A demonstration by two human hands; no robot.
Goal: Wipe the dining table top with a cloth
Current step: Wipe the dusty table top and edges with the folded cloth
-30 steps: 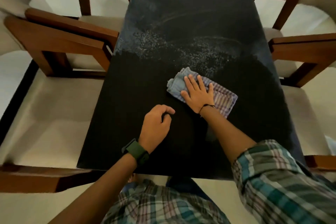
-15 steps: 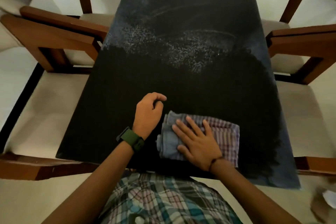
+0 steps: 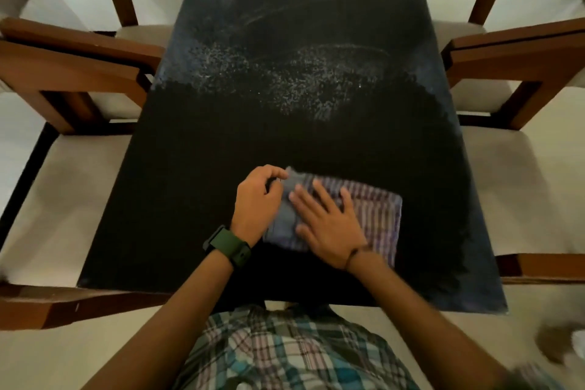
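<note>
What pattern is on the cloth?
The cloth has purple and pale stripes, with a plain blue-grey left end; head view.

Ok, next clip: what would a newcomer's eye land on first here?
Probably the two hands at the near middle of the dark table top: the right hand lies flat, its fingers spread, on a folded checked cloth, while the left hand pinches the cloth's far left corner. Next, the pale speckled residue across the table's middle, beyond the darker near part.

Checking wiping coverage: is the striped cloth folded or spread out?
Folded: the striped blue-purple cloth forms a compact thick rectangle under the right hand.
</note>
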